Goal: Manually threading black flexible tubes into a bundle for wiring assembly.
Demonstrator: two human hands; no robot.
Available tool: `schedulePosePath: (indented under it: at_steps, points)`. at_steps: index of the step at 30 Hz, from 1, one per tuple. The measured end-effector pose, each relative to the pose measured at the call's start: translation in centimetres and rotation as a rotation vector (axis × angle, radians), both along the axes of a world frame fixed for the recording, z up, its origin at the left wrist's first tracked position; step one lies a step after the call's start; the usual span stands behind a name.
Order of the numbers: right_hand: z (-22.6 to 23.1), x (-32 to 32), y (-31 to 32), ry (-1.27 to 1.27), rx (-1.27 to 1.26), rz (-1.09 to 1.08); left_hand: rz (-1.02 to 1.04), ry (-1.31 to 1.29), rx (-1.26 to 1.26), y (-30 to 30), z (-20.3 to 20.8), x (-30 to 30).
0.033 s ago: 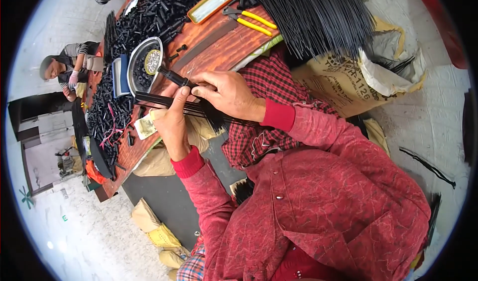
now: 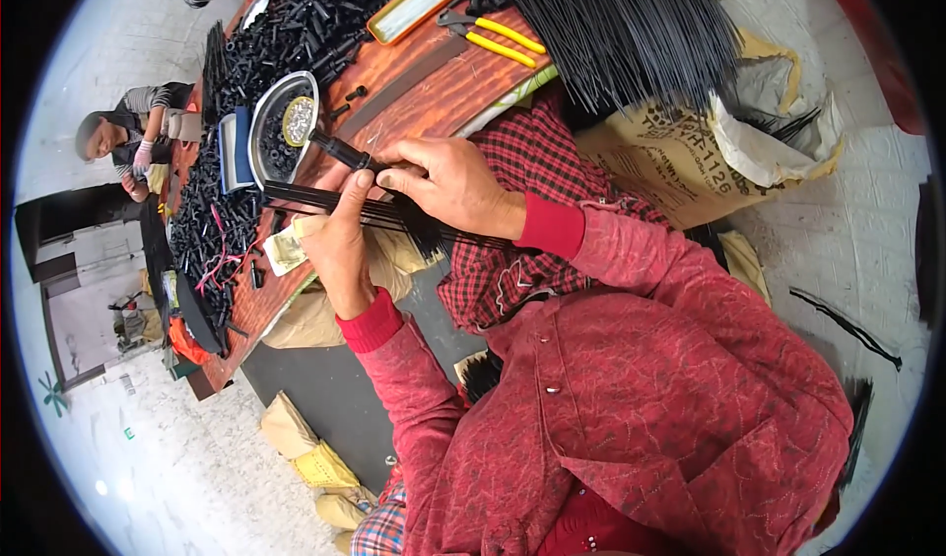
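My left hand [image 2: 338, 250] is closed around a bundle of thin black rods [image 2: 296, 197], its thumb pointing up against a black tubular piece [image 2: 340, 150]. From the other side, my right hand [image 2: 455, 183] pinches that tubular piece near its lower end, thumb and fingertips close to my left thumb. The rods run crosswise under both hands, and some trail out below my right wrist. My fingers hide how the tube and rods meet. Just beyond the tube, on the table, is a metal bowl [image 2: 258, 162] with a round container of small shiny pieces [image 2: 299, 122] in it.
Heaps of black tubular parts [image 2: 315, 14] cover the red wooden table [image 2: 424, 88]. Yellow-handled pliers [image 2: 500, 48] and an orange-rimmed tray [image 2: 412, 9] lie there too. Long black rods [image 2: 621, 34] stand at the right by a sack [image 2: 680, 157]. A co-worker [image 2: 138, 137] sits at far left.
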State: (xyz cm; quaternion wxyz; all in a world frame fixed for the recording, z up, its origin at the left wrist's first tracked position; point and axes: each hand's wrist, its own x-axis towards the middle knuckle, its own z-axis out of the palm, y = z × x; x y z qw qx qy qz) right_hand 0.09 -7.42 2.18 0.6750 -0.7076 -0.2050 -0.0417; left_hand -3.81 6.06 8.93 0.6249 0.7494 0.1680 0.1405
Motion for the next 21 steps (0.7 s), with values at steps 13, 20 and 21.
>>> schedulePosePath:
  at_steps: [13, 20, 21]
  points:
    - [-1.9, 1.9, -0.1, 0.265, 0.199, 0.259, -0.036, -0.046, -0.046, 1.0, -0.8, 0.0]
    - [-0.6, 3.4, -0.4, 0.541, 0.222, 0.529, -0.025, -0.079, -0.094, 1.7, -1.6, 0.0]
    - [-1.1, 3.4, -0.2, 0.54, 0.221, 0.529, -0.024, -0.08, -0.094, 1.8, -1.8, 0.0]
